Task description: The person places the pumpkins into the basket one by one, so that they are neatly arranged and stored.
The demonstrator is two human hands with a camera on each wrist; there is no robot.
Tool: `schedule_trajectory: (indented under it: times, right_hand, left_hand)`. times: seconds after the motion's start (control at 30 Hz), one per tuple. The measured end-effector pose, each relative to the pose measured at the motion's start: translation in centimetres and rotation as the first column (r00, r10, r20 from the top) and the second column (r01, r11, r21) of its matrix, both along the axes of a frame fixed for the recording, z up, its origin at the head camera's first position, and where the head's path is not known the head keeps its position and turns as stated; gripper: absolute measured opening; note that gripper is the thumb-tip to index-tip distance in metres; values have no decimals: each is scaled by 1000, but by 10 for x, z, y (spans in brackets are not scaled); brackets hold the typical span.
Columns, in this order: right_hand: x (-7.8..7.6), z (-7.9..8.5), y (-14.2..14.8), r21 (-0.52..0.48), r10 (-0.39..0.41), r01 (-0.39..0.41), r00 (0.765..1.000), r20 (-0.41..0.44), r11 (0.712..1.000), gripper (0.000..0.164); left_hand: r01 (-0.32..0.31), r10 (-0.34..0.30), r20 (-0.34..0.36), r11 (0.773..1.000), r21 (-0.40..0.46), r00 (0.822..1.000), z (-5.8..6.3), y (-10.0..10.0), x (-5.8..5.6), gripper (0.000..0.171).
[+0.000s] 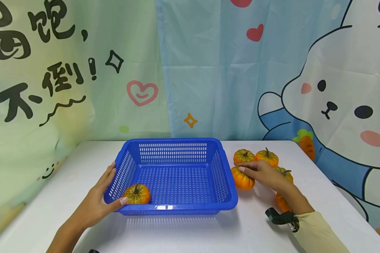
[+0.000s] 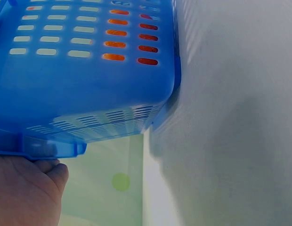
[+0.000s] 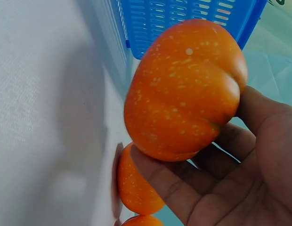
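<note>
My right hand (image 1: 259, 172) grips a small orange pumpkin (image 3: 186, 89), thumb on one side and fingers on the other, just right of the basket. In the right wrist view its smooth, pale-speckled underside faces the camera. My left hand (image 1: 96, 200) holds the near left corner of the blue plastic basket (image 1: 183, 207), its thumb over the front rim and its fingers along the left side. Inside that corner sits another pumpkin (image 1: 137, 194), green-tinged on top, its orange showing through the slots in the left wrist view.
Behind the right hand are two pumpkins, one nearer the basket (image 1: 244, 156) and one farther right (image 1: 267, 156). Two more, an upper one (image 1: 285, 173) and a lower one (image 1: 282, 202), are partly hidden by the right arm. All stand on a white table (image 1: 183, 235) before a printed curtain (image 1: 196, 70).
</note>
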State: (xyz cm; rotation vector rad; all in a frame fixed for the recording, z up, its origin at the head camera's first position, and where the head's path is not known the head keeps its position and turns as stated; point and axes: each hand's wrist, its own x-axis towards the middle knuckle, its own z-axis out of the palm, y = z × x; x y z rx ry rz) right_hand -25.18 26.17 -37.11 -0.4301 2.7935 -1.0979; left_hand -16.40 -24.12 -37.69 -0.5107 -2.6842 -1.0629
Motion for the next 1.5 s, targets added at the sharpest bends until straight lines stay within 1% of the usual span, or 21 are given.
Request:
schedule_trajectory:
  times: [0.17,0.37,0.6,0.77,0.83,0.97,1.03,1.23,1.5]
  right_hand:
    - [1,1,-1,-45,-50,50,999,-8,998,54]
    - [2,4,-1,-64,-95,92,994,-48,994,56]
    - [4,8,-2,-148,-129,121,990,-48,982,62]
    - [8,14,-6,-179,-133,120,989,-61,976,63]
    - [10,18,-7,-183,-119,101,989,-89,978,60]
    - [13,24,-8,-143,-106,81,979,-176,986,53]
    - [14,26,-9,-135,-103,77,975,-195,988,52]
    - [16,29,-13,-182,-91,59,981,-172,981,53]
    - [19,36,-20,-211,-110,76,982,-156,974,56]
  left_hand:
    - [-5,5,2,1000,-5,1000,1,0,1,94]
    - [-3,3,-4,1000,-4,1000,1,0,1,93]
    - [-4,4,-5,1000,-3,1000,0,0,0,93]
    - [-11,11,4,1000,-9,1000,0,0,1,94]
    - [-11,11,3,1000,-7,1000,0,0,1,94]
    - [-9,9,-2,1000,-3,1000,0,0,1,94]
    - [-9,9,-3,1000,-2,1000,0,0,2,93]
    - [-4,4,-5,1000,1,1000,1,0,2,94]
    - [2,-2,-16,1000,3,1000,0,0,0,94]
